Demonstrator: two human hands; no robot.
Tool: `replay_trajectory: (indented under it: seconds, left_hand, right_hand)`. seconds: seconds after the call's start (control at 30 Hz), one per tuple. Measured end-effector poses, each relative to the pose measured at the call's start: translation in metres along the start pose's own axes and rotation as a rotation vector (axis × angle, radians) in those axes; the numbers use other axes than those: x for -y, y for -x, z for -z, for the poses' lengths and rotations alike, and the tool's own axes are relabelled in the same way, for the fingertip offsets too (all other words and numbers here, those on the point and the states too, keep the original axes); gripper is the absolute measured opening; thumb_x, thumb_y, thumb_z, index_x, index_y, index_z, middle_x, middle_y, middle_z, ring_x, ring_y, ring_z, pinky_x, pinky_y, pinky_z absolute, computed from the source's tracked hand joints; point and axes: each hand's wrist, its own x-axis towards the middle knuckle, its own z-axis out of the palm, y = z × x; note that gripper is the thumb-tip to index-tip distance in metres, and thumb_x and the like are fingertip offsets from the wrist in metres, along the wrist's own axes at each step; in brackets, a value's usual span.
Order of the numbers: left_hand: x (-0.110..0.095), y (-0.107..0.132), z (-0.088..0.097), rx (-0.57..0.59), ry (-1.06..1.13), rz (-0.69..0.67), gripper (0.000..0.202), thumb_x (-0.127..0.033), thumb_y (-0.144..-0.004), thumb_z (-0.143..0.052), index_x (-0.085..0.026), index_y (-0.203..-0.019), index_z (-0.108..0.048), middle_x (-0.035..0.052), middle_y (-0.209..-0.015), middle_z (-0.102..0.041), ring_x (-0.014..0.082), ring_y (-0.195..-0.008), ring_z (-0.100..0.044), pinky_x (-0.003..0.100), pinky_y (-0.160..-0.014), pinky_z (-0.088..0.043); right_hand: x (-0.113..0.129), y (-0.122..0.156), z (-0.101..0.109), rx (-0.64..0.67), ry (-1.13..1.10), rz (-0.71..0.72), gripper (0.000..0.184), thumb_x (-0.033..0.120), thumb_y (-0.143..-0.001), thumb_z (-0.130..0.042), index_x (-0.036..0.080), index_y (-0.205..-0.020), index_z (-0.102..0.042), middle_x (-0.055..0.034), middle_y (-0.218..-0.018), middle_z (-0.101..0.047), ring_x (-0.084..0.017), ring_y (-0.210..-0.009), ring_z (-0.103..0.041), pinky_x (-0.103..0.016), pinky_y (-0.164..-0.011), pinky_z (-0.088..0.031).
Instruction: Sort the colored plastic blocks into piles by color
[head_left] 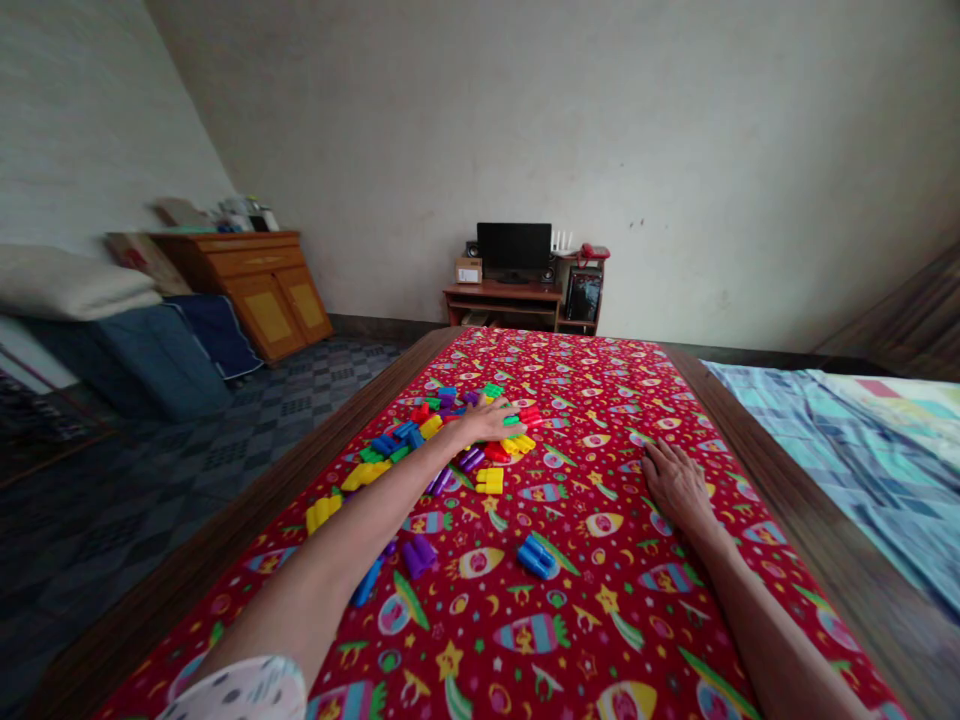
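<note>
My left hand [487,421] reaches over a loose pile of coloured plastic building blocks, its fingers stretched out. A green block [511,421] shows at its fingertips, and red blocks [529,414] and yellow blocks [517,444] lie just beyond and below them. What is under the palm is hidden. On the right side of the red patterned cloth [585,620], my right hand [677,482] lies flat with its fingers apart, holding nothing. Apart from the pile, a blue block [536,556] and a purple block [418,556] rest nearer to me. A yellow block [490,481] sits at the pile's near edge.
The cloth covers a long table with a wooden rim [825,520]. Beyond it a desk [502,291] carries a monitor [514,248], a cardboard box [469,270] and a red telephone [595,251]. A wooden cabinet [262,285] stands left; a bed sheet [840,440] lies right.
</note>
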Motion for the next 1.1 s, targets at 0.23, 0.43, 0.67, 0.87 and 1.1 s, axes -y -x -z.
replay_trajectory:
  seconds: [0.23,0.43,0.67,0.87,1.1]
  left_hand:
    - [-0.002,0.076,-0.005,0.001,-0.028,-0.068,0.036,-0.035,-0.091,-0.049,-0.032,-0.126,-0.059,-0.0018,-0.143,-0.052,0.024,-0.135,-0.041,0.044,-0.117,-0.023]
    - [0.054,0.173,-0.007,-0.263,0.07,0.247,0.057,-0.055,-0.095,-0.027,-0.024,-0.133,-0.055,0.005,-0.146,-0.049,0.0257,-0.14,-0.036,0.046,-0.117,-0.025]
    - [0.058,0.194,-0.042,-0.276,0.164,0.46,0.071,-0.059,-0.094,-0.018,-0.017,-0.151,-0.024,0.0125,-0.154,-0.035,0.0281,-0.143,-0.029,0.048,-0.116,-0.027]
    - [0.017,0.154,-0.025,-0.202,0.163,0.168,0.069,-0.061,-0.095,-0.028,-0.021,-0.151,-0.026,0.0113,-0.156,-0.032,0.0297,-0.143,-0.029,0.048,-0.115,-0.029]
    - [-0.032,0.22,-0.023,-0.161,-0.163,-0.144,0.07,-0.066,-0.086,-0.048,-0.041,-0.148,-0.028,-0.0001,-0.161,-0.018,0.0377,-0.146,-0.015,0.064,-0.114,-0.013]
  right_hand:
    - [0.003,0.001,0.006,0.044,0.014,-0.01,0.045,0.036,-0.097,-0.033,0.017,-0.127,-0.061,-0.0115,-0.136,-0.057,-0.03,-0.127,-0.047,-0.047,-0.105,-0.036]
    - [0.007,0.0,0.01,0.068,0.027,-0.016,0.044,0.034,-0.097,-0.032,0.017,-0.128,-0.06,-0.0108,-0.136,-0.057,-0.03,-0.128,-0.046,-0.046,-0.106,-0.035]
    - [0.007,-0.002,0.012,0.097,0.037,-0.021,0.043,0.033,-0.097,-0.036,0.016,-0.129,-0.059,-0.0128,-0.136,-0.056,-0.031,-0.128,-0.047,-0.049,-0.105,-0.037]
    - [0.003,-0.001,0.007,0.086,0.049,0.003,0.044,0.034,-0.097,-0.034,0.015,-0.129,-0.059,-0.0132,-0.136,-0.056,-0.031,-0.128,-0.047,-0.05,-0.105,-0.038]
    - [0.004,0.001,0.007,0.054,0.044,0.007,0.044,0.034,-0.098,-0.033,0.016,-0.126,-0.061,-0.0135,-0.135,-0.057,-0.031,-0.127,-0.048,-0.048,-0.103,-0.039]
